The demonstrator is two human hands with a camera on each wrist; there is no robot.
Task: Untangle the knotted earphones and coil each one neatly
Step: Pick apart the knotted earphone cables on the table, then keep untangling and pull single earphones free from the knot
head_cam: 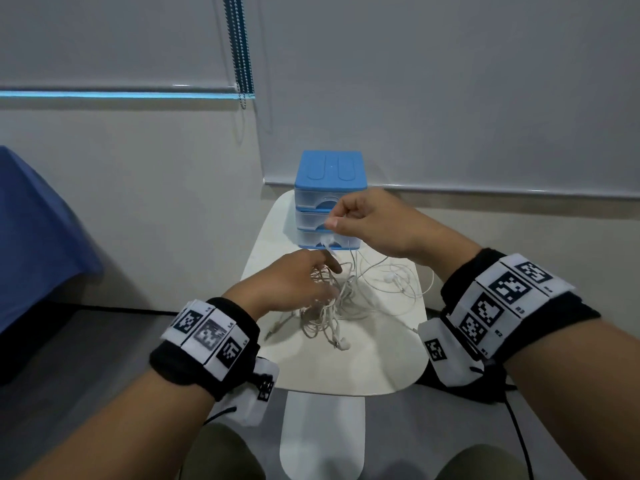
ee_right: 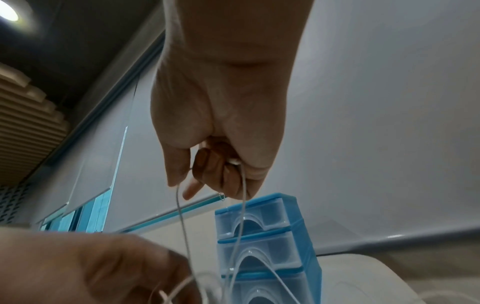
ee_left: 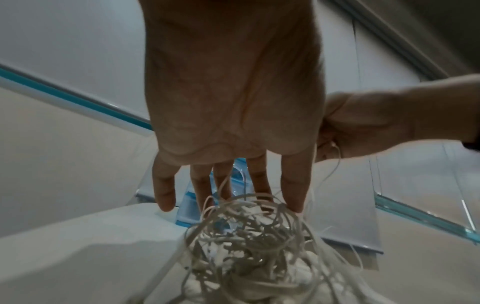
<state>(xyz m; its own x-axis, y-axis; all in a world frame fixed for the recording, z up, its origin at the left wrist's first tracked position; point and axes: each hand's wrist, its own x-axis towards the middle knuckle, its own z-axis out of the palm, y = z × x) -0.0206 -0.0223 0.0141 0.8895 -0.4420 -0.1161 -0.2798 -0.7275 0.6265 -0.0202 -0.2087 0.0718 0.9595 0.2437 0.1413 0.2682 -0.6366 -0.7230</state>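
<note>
The tangled bundle of thin white earphone cables [head_cam: 329, 306] lies in the middle of the small white rounded desk [head_cam: 381, 368], with some loose loops spreading to the right and one earbud [head_cam: 343, 345] at the near edge of the bundle. From the look of it, the cable is very light, soft and thin. I think it will bend easily and slide through itself, but a hard pull would tighten the knots, and the thin wire near the earbuds seems fragile. A good place to take hold is probably a free end, at an earbud or a plug, and then to follow that strand through the knot.

The right hand [head_cam: 367, 220] is raised above the bundle, in front of the drawers; its grip is pressed together, thumb and fingers pinching a strand [ee_right: 182, 216] that runs down to the bundle. In the right wrist view a small white piece, maybe an earbud, shows inside the curled fingers [ee_right: 218, 168]. The left hand [head_cam: 294, 282] is low at the left side of the bundle, with the fingers [ee_left: 293, 185] spread and almost straight, reaching into the cables and touching them.

At the far side of the desk stands a small blue plastic chest with three translucent drawers [head_cam: 329, 202]. All three drawers look closed, and I cannot tell what is inside them.
</note>
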